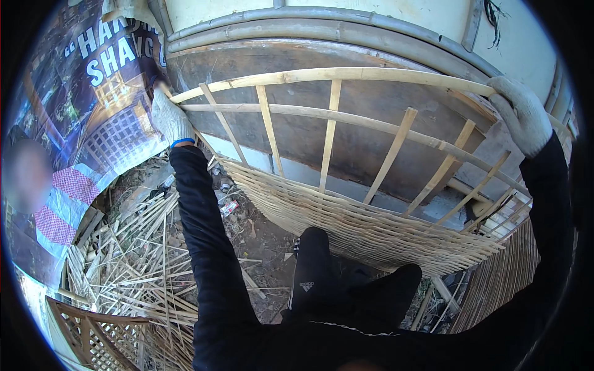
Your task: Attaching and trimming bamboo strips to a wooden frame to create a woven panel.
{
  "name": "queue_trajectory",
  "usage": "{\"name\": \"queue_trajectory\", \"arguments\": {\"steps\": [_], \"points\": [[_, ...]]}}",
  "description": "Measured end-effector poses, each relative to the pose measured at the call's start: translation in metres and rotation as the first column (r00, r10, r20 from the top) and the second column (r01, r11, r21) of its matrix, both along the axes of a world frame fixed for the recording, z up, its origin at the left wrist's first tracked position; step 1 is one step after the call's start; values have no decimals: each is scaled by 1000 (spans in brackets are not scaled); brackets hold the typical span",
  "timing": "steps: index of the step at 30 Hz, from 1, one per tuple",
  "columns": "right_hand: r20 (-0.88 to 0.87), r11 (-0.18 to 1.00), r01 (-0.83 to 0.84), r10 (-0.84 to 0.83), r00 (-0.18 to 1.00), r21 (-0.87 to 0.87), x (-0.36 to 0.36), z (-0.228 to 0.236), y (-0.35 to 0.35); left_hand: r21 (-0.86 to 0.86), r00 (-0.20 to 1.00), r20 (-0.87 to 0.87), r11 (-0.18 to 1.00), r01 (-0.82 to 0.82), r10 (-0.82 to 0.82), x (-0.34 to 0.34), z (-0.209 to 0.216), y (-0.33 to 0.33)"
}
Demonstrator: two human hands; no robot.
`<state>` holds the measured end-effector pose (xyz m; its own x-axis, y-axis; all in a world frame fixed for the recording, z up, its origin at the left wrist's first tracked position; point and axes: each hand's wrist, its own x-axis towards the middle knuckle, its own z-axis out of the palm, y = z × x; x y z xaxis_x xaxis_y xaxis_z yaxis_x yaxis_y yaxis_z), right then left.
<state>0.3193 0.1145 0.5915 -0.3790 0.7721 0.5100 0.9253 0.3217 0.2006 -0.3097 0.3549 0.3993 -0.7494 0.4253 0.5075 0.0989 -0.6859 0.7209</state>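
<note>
A woven bamboo panel stands upright before me, tightly woven along its lower part. Several upright slats rise from the weave, and a thin strip runs across them. Along the top, a pale bamboo strip bows gently from one hand to the other. My left hand, in a whitish knit glove, is closed round its left end beside the panel's edge. At the far right my right hand, gloved too, has its fingers wrapped over the strip's other end. My knees are just below the weave.
Loose bamboo strips lie heaped on the ground at left, under a hanging printed banner. Behind the panel lean a dark board and horizontal bamboo poles. A wooden lattice is at lower left, a slatted mat at right.
</note>
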Motion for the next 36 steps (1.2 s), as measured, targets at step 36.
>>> {"name": "queue_trajectory", "arguments": {"steps": [36], "points": [[12,982,-54,52,999,182,1,-21,-13,-194,605,-249,651,734,-756,288,-19,-129]]}}
